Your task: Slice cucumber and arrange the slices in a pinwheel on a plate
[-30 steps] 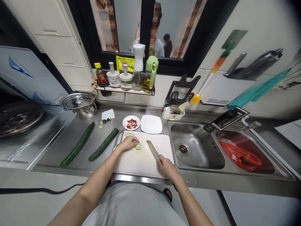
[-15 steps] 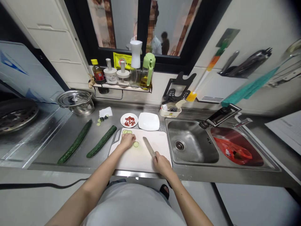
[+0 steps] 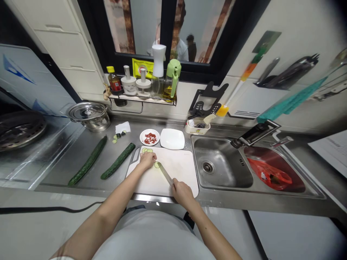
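Observation:
My right hand [image 3: 182, 193] grips the handle of a kitchen knife [image 3: 166, 174], its blade slanting away to the left over the white cutting board [image 3: 179, 164]. The blade's tip is at a round cucumber slice [image 3: 157, 165], partly covering it. My left hand [image 3: 148, 159] rests on the board just left of that slice, fingers curled together; what is under them is hidden. Several more cucumber slices [image 3: 146, 150] lie at the board's back left corner, right behind the left hand. Two dark green cucumbers, a shorter one [image 3: 118, 161] and a longer one [image 3: 88, 161], lie left of the board.
Behind the board stand a plate of red bits [image 3: 142, 139] and a white square plate [image 3: 172, 139]. A sink [image 3: 221, 164] adjoins on the right. A steel pot [image 3: 94, 121], a white paper [image 3: 123, 127] and cucumber ends [image 3: 118, 135] are at the back left.
My right hand has moved the knife left, bringing its tip from the bare board to the single cucumber slice. My left hand has stayed about where it was.

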{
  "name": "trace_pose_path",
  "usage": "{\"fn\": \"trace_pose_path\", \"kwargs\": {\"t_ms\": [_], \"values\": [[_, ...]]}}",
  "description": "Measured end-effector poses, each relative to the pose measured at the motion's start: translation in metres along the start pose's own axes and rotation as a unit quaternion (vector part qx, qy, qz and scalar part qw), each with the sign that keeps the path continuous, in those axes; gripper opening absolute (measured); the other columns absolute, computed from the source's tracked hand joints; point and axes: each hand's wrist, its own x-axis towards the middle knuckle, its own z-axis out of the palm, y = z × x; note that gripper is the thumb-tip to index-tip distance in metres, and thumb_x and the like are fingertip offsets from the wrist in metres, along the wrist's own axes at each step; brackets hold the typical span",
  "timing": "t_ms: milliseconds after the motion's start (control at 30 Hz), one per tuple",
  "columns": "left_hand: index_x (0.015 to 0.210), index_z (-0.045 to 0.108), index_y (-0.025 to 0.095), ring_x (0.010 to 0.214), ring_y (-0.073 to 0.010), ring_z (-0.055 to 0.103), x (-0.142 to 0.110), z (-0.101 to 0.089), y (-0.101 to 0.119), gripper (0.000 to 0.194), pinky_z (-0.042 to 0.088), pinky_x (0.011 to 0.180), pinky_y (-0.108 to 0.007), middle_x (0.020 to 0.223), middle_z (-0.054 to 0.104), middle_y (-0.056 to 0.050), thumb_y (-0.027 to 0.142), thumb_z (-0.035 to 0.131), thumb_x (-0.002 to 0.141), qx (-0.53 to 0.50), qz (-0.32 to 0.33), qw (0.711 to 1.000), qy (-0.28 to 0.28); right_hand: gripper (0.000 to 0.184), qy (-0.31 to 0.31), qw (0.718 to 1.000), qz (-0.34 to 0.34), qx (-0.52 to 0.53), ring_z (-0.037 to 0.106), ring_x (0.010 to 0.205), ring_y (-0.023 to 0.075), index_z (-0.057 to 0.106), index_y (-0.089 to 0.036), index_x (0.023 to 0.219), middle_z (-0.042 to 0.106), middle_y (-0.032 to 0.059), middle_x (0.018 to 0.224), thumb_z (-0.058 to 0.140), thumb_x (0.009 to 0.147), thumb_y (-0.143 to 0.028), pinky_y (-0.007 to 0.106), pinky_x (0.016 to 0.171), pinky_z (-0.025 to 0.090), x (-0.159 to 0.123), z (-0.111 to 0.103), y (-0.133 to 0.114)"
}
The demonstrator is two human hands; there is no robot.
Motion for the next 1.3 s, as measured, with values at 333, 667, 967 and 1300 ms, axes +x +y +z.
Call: {"fn": "trace_pose_path", "kwargs": {"t_ms": [333,667,967,1300], "values": [[0.09,0.07,0.026,0.104,-0.0234,0.053,-0.001,-0.001,0.0,0.016,0.032,0.094,-0.04,0.099,0.068,-0.003,0.021,0.061,0.077,0.003,-0.009,1.0,-0.008,0.032,-0.007,1.0,-0.01,-0.021,0.064,0.093,0.024,0.055,-0.015,0.112,0.068,0.0143,0.097,0.028,0.094,-0.017,0.03,0.07,0.041,0.001,-0.007,-0.006],[0.092,0.07,0.026,0.105,-0.0234,0.053,-0.001,-0.001,0.001,0.016,0.031,0.094,-0.04,0.102,0.068,-0.004,0.022,0.061,0.078,0.003,-0.015,1.0,-0.011,0.03,-0.041,0.999,-0.021,-0.028,0.064,0.095,0.023,0.051,-0.013,0.117,0.066,0.0159,0.103,0.034,0.092,-0.013,0.03,0.072,0.042,0.005,-0.01,-0.011],[0.091,0.071,0.026,0.104,-0.0237,0.054,0.0,0.001,0.0,0.016,0.032,0.095,-0.041,0.101,0.068,-0.004,0.023,0.062,0.077,0.0,-0.02,1.0,-0.007,0.033,-0.057,0.997,-0.02,-0.04,0.064,0.096,0.0239,0.051,-0.014,0.117,0.066,0.0164,0.104,0.033,0.09,-0.009,0.029,0.07,0.043,0.013,-0.015,-0.016],[0.09,0.071,0.026,0.106,-0.0232,0.054,0.0,0.001,0.001,0.015,0.031,0.095,-0.04,0.102,0.069,-0.004,0.024,0.063,0.077,0.003,-0.023,1.0,-0.002,0.034,-0.048,0.998,-0.026,-0.032,0.065,0.095,0.0258,0.051,-0.013,0.116,0.067,0.0175,0.102,0.033,0.089,-0.009,0.031,0.069,0.044,0.015,-0.01,-0.015]]}}
